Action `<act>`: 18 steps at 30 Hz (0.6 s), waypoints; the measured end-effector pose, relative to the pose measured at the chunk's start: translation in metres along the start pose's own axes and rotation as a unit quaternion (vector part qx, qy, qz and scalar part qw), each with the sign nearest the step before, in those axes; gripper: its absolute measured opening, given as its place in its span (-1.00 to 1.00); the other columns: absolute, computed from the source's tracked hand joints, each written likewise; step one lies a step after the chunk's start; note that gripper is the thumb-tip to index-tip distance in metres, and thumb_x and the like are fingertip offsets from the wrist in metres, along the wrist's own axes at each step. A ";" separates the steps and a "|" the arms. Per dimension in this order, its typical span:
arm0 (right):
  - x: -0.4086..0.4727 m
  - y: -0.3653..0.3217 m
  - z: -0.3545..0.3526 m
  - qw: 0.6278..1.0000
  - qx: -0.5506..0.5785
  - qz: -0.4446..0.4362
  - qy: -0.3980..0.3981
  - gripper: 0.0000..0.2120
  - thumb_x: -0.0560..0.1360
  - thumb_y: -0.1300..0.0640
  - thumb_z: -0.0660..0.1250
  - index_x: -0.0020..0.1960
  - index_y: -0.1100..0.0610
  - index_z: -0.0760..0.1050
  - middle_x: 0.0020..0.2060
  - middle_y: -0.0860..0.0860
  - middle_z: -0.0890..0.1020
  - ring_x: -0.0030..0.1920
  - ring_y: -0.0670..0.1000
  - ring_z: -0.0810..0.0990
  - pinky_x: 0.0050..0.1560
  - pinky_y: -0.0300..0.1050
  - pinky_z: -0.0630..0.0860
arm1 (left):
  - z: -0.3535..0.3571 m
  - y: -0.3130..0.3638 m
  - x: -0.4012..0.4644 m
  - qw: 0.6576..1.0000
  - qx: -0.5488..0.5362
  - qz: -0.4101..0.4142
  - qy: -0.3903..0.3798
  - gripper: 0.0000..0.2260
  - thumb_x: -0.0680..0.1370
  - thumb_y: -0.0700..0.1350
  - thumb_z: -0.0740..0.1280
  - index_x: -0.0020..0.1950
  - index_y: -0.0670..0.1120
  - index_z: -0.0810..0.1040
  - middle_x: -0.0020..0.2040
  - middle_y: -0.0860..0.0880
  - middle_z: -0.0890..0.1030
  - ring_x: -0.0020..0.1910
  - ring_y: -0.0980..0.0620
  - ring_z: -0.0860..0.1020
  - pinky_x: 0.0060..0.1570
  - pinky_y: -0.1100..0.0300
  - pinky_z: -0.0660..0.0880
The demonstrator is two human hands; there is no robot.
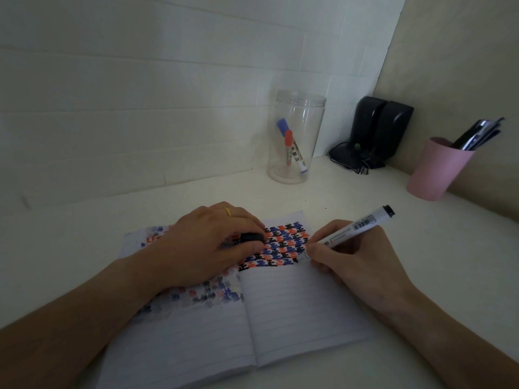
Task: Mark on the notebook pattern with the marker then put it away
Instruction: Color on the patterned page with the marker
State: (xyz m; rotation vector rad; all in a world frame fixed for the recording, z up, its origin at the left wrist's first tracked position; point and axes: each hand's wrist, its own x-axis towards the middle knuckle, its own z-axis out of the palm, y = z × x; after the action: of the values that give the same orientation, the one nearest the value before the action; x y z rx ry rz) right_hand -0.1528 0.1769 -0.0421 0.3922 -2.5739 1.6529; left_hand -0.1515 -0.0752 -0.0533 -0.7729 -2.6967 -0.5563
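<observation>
wall (140,94): white, horizontal seams, meets a beige side wall (463,66) in the corner at right; dim light
desk (70,234): white top, bare at left and front right
notebook (303,310): open flat on desk, lined pages; lower part of right page blank
pattern (286,242): rows of small black, red and blue shapes across top of right page; reads like repeated characters, not legible; faded bleed-through of same colours on left page
left hand (207,242): palm down on left page, fingers curled, pressing notebook; small black cap (251,237) pinched at fingertips; 1 yellow ring (227,211)
right hand (351,256): closed round marker in writing grip, resting on right edge of right page
marker (356,227): white barrel, black end pointing up-right; tip down at right end of pattern, touching or just above page, cannot tell which; barcode and small print on barrel, too small to read
jar (297,108): clear plastic, open top, at back by wall; holds 2 markers, 1 blue cap (282,126), 1 red cap (288,142), both leaning; label print unreadable
speakers (382,127): 2 black, in corner, cable bundled in front
cup (438,169): pink, far right, tilted look from lens; dark pens (477,134) sticking out
</observation>
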 end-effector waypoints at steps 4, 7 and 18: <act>0.001 0.001 0.000 1.000 -0.006 -0.005 0.000 -0.92 0.37 0.24 0.52 -0.28 0.12 0.67 -0.42 0.03 0.70 -0.44 -0.12 0.61 -0.41 -0.34 0.49 | 0.000 -0.001 0.000 1.000 0.002 0.001 -0.004 -0.71 0.61 0.21 0.20 0.24 0.19 0.58 0.22 0.29 0.57 0.20 0.26 0.48 0.15 0.14 0.49; 0.001 0.000 -0.001 1.000 0.011 -0.009 -0.004 -0.91 0.39 0.29 0.50 -0.26 0.15 0.67 -0.45 0.01 0.68 -0.47 -0.16 0.60 -0.43 -0.39 0.47 | 0.000 0.000 0.000 1.000 0.003 0.003 -0.001 -0.73 0.61 0.19 0.21 0.23 0.18 0.59 0.22 0.28 0.58 0.19 0.25 0.48 0.15 0.14 0.49; 0.001 0.001 0.000 1.000 -0.024 -0.013 0.013 -0.94 0.33 0.20 0.52 -0.29 0.12 0.66 -0.39 0.09 0.70 -0.35 0.10 0.66 -0.28 -0.03 0.64 | 0.000 0.001 0.000 1.000 0.004 0.006 0.001 -0.72 0.60 0.19 0.21 0.23 0.18 0.59 0.21 0.28 0.59 0.18 0.26 0.48 0.14 0.18 0.49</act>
State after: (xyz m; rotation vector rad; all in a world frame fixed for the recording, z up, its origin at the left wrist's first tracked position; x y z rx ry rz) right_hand -0.1538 0.1770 -0.0427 0.3982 -2.5736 1.5733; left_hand -0.1515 -0.0747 -0.0526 -0.7849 -2.6900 -0.5425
